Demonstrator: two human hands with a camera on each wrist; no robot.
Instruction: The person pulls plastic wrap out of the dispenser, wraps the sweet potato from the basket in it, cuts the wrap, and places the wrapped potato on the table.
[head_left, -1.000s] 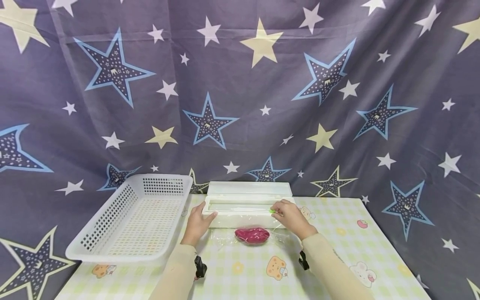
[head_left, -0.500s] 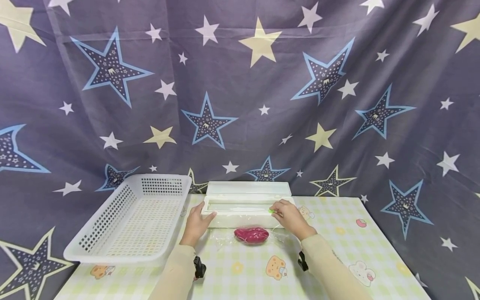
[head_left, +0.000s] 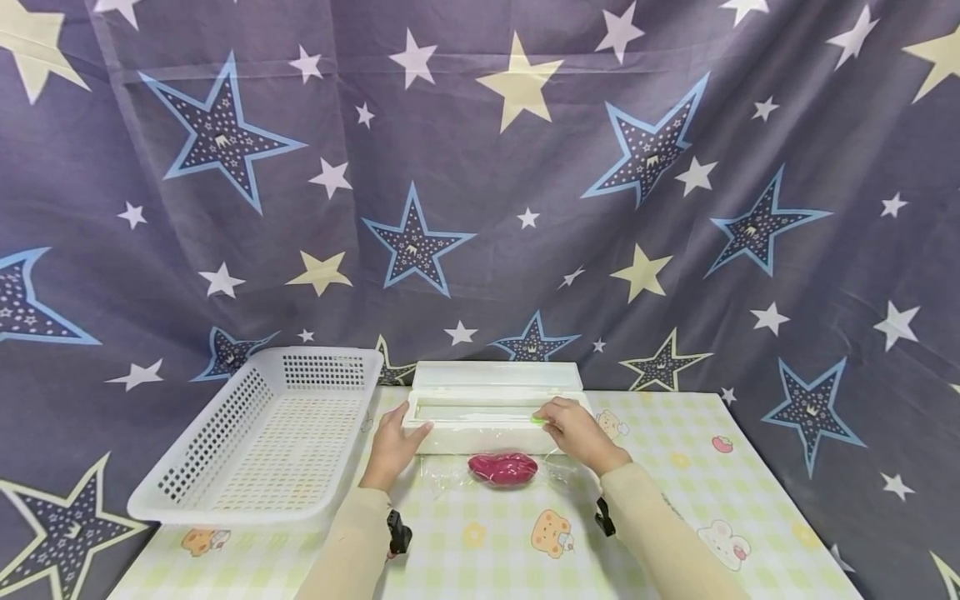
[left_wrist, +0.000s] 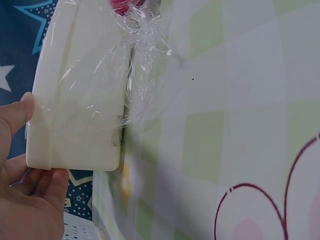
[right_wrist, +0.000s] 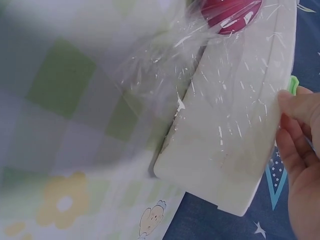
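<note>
A white plastic-wrap dispenser (head_left: 472, 439) stands on the table with its lid (head_left: 495, 375) raised at the back. My left hand (head_left: 390, 448) grips its left end, thumb over the front edge. With thumb and fingers my right hand (head_left: 581, 432) pinches a small green slide cutter (right_wrist: 294, 84) on the dispenser's top front edge, right of the middle. Clear plastic wrap (left_wrist: 142, 70) hangs down the front and spreads crinkled onto the table. Inside the wrap lies a magenta, elongated lump like a sweet potato (head_left: 502, 469), just in front of the dispenser.
A white perforated basket (head_left: 142, 500) stands at the left of the table. The tablecloth (head_left: 675, 517) is green-checked with cartoon animals. A dark star-patterned curtain (head_left: 465, 150) hangs right behind the table and along its sides.
My right hand has shifted slightly left along the dispenser's edge, and the green slide cutter has moved with it. The left hand keeps its grip on the left end.
</note>
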